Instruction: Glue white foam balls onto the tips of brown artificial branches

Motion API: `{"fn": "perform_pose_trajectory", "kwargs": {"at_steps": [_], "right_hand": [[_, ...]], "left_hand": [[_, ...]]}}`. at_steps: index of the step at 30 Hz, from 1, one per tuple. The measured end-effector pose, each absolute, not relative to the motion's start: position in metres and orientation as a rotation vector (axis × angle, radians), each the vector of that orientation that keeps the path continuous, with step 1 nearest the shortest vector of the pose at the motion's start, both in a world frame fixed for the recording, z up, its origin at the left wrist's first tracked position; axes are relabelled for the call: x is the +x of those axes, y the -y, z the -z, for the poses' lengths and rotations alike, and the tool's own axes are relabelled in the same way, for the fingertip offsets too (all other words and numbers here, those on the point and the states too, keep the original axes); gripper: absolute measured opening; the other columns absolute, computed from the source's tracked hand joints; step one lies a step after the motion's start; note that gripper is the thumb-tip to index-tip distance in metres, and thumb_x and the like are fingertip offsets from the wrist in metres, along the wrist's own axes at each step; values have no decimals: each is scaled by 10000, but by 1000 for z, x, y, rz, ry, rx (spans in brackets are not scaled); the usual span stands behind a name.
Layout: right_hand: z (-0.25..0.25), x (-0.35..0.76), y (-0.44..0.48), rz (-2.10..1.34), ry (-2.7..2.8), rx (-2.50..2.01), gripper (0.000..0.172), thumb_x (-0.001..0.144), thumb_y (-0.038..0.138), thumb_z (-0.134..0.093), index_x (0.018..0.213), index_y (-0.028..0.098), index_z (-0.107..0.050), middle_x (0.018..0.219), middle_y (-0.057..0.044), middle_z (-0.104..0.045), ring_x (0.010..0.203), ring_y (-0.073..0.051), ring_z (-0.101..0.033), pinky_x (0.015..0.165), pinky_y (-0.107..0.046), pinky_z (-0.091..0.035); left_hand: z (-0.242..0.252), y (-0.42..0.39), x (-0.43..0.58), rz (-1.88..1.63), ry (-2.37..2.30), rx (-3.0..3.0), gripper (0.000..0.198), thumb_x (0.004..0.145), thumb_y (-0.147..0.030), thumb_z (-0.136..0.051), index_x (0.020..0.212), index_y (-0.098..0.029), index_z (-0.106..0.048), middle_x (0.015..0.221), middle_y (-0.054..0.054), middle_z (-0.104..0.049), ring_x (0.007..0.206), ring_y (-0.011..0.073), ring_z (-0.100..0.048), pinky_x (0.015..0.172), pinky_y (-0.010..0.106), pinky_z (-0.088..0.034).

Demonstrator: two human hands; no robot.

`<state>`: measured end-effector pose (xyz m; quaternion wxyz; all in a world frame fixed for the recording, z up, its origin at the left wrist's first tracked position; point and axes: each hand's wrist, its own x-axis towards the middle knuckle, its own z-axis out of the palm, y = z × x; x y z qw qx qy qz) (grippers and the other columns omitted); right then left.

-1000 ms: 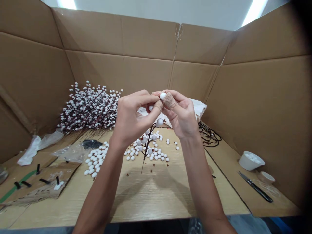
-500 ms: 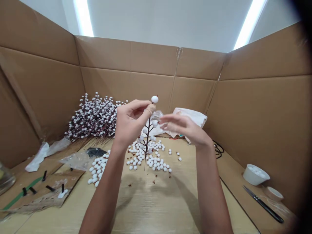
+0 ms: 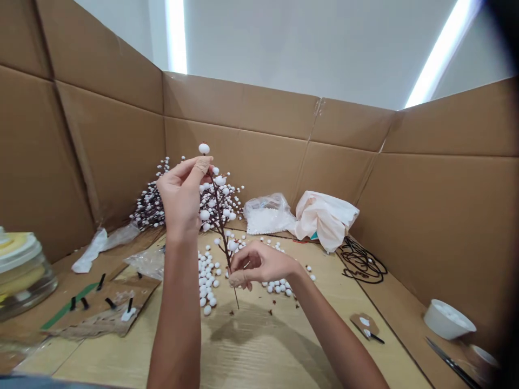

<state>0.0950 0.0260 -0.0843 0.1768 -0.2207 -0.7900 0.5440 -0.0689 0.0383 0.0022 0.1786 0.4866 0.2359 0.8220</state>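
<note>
An artificial berry branch [image 3: 219, 213] with a dark brown stem and white berries is held up, leaning slightly to the left. Just under its top berry [image 3: 204, 148], my left hand [image 3: 181, 192] pinches the stem between thumb and fingers. Lower down, my right hand [image 3: 265, 263] closes its thumb and fingers at the bottom part of the stem, below the berries; the exact contact is partly hidden. Tan wrapping shows on some fingertips. Loose white berries [image 3: 207, 281] lie on the table under the branch, some partly behind my right hand.
A heap of berry branches [image 3: 148, 205] lies at the back left, before a cardboard wall. Plastic bags [image 3: 270, 216] and black cord [image 3: 363, 262] are behind. A white bowl [image 3: 450, 319] and a knife [image 3: 452, 362] stand right; a lidded jar [image 3: 24, 275] left.
The view has turned left. My right hand has moved from beside the upper berries down to the lower stem and closed there. The branch now leans, with my left hand still near its top.
</note>
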Motion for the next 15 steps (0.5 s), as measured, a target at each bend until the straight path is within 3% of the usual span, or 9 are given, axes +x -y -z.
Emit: {"fn": "perform_pose_trajectory", "kwargs": {"at_steps": [4, 8, 11, 15], "right_hand": [[89, 81, -37, -1460, 2043, -601, 279, 665, 378, -754, 728, 130, -642, 592, 12, -606, 488, -77, -570, 471, -188, -456], [73, 54, -84, -1319, 1844, -711, 229, 721, 331, -700, 688, 120, -619, 590, -2, -611, 501, -72, -564, 494, -183, -461], [51, 20, -137, -1261, 1732, -848, 168, 766, 220, -641, 661, 116, -562, 592, -5, -598, 487, -58, -537, 480, -172, -443], [30, -32, -193, -1211, 1718, -959, 140, 859, 179, -552, 755, 86, -566, 647, -9, -585, 526, -59, -533, 538, -198, -475]], "left_hand": [[5, -43, -103, -2276, -719, 1080, 292, 631, -392, -768, 698, -187, -572, 865, 64, -655, 858, 169, -622, 685, 262, -516], [14, -31, -136, -2516, -775, 895, 282, 714, -429, -692, 841, -236, -529, 1069, 46, -623, 1035, 192, -578, 748, 298, -508], [21, -18, -157, -2650, -656, 918, 190, 792, -415, -610, 894, -273, -535, 1043, 10, -634, 976, 165, -602, 753, 308, -504], [26, -6, -170, -2696, -580, 1164, 188, 874, -408, -478, 778, -255, -532, 800, -25, -641, 784, 130, -617, 676, 291, -488]]}}
